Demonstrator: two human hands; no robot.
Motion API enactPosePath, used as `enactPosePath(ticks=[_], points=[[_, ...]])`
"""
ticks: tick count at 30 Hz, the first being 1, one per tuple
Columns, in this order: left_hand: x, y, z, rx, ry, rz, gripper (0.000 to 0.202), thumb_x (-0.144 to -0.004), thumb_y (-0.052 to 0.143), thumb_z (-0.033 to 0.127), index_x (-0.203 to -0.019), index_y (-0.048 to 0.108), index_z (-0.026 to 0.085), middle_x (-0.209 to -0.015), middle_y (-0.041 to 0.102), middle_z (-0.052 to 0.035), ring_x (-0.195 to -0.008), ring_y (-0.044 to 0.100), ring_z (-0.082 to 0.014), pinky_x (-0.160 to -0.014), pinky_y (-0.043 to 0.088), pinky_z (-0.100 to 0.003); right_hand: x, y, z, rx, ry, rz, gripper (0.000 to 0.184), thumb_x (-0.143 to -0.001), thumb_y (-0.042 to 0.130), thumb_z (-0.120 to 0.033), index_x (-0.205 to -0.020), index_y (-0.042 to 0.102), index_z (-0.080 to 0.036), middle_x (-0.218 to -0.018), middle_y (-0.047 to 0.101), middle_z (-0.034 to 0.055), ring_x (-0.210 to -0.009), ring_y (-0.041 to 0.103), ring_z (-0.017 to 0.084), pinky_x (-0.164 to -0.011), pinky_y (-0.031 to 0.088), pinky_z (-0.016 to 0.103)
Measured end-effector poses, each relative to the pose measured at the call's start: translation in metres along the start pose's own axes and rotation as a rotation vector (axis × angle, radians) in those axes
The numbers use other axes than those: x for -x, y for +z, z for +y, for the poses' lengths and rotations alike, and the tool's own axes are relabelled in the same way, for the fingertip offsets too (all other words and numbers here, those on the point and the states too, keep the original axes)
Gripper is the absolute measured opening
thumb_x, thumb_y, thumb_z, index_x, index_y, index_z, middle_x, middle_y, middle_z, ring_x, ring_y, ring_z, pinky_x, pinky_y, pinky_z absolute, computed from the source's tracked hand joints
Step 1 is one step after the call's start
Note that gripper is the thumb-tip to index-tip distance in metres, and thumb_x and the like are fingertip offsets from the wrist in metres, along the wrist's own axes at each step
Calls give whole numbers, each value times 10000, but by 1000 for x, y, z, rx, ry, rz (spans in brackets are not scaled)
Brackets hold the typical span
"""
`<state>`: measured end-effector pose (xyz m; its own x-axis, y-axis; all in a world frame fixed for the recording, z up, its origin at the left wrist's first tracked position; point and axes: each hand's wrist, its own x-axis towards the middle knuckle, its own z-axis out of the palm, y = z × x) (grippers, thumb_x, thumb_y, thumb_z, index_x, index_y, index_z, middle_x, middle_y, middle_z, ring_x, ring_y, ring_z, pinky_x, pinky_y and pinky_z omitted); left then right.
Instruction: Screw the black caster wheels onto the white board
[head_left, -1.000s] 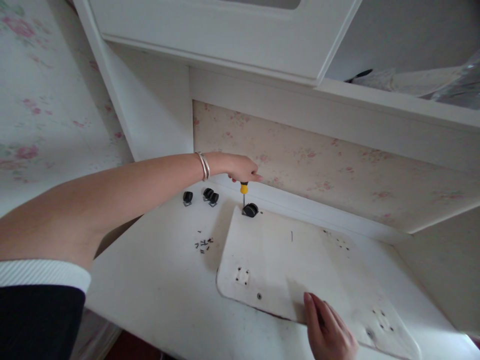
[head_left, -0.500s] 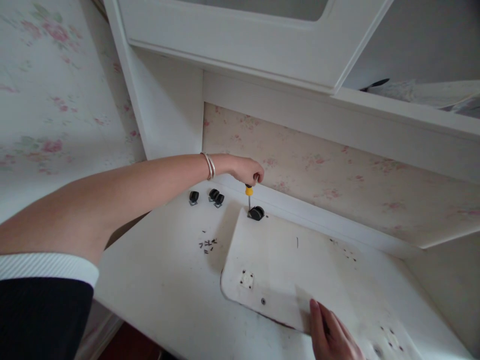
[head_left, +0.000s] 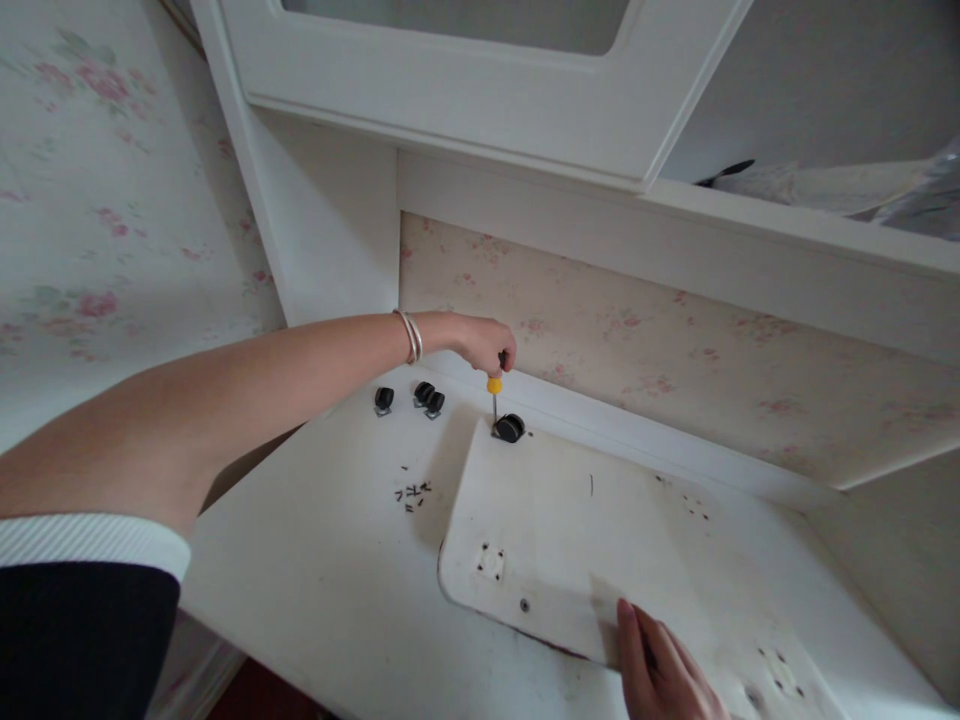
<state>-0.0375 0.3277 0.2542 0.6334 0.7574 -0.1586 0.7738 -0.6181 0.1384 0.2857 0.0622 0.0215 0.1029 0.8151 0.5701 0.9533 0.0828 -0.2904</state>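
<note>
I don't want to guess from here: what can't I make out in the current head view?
All in the head view:
Screwdriver: handle mostly covered by the left hand; tip too small to tell whether it meets a screw by the caster.
Right hand: wrist cut off by the bottom edge.
White board: near right corner cut off there too.
Loose screws: head shapes too small.

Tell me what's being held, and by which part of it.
The left hand grips a screwdriver by its handle. The right hand is at the near edge of the white board; whether it grips there cannot be told.
</note>
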Motion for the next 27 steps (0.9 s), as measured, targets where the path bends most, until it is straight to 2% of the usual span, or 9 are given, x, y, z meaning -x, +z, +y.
enactPosePath(ticks=[3,6,10,15,22,24,27], points=[[0,-3,4,11,-133,-20,452,-844,522,481,-1126,716,186,-875,767,-66,-678,646,-162,-691,443,-267,-1,1,1,-59,7,17,435,-963,479,-527,-870,784,-230,-864,761,95,-729,709,215,-591,503,282],[0,-6,8,-38,-223,-78,447,-858,502,494,-1063,737,174,-671,735,-52,-638,641,-163,-658,420,-255,0,3,4,-61,-40,32,375,-960,524,-457,-852,777,-202,-818,754,92,-691,706,209,-600,496,288],[-5,-7,12,-62,-237,-145,350,-754,626,444,-956,770,197,-602,716,-29,-616,638,-166,-658,416,-251,0,5,8,-39,-116,34,307,-965,544,-386,-859,756,-192,-785,750,69,-650,698,189,-609,490,287],[-12,-8,15,-73,-213,-127,345,-715,651,404,-963,774,200,-556,691,-10,-626,638,-173,-644,410,-247,-2,6,10,-40,-112,18,305,-969,536,-370,-828,744,-198,-786,751,64,-658,700,186,-624,494,287],[-9,-7,12,-31,-170,-120,358,-742,642,387,-1016,767,193,-646,724,-16,-605,642,-162,-633,421,-249,-4,3,6,-54,-73,10,308,-975,529,-392,-869,744,-198,-824,763,57,-708,715,195,-679,516,303],[-7,-4,9,-25,-149,-101,352,-742,647,369,-1027,767,201,-757,759,-26,-645,655,-162,-660,434,-249,-4,1,3,-55,-47,-3,329,-982,514,-402,-871,746,-197,-841,766,73,-727,714,206,-713,521,319],[-5,2,-1,-69,-52,-42,327,-733,654,307,-1020,772,205,-976,776,-46,-805,671,-166,-739,446,-231,-4,1,4,-32,-74,6,344,-991,496,-402,-885,749,-193,-859,769,85,-746,715,212,-728,525,321]])
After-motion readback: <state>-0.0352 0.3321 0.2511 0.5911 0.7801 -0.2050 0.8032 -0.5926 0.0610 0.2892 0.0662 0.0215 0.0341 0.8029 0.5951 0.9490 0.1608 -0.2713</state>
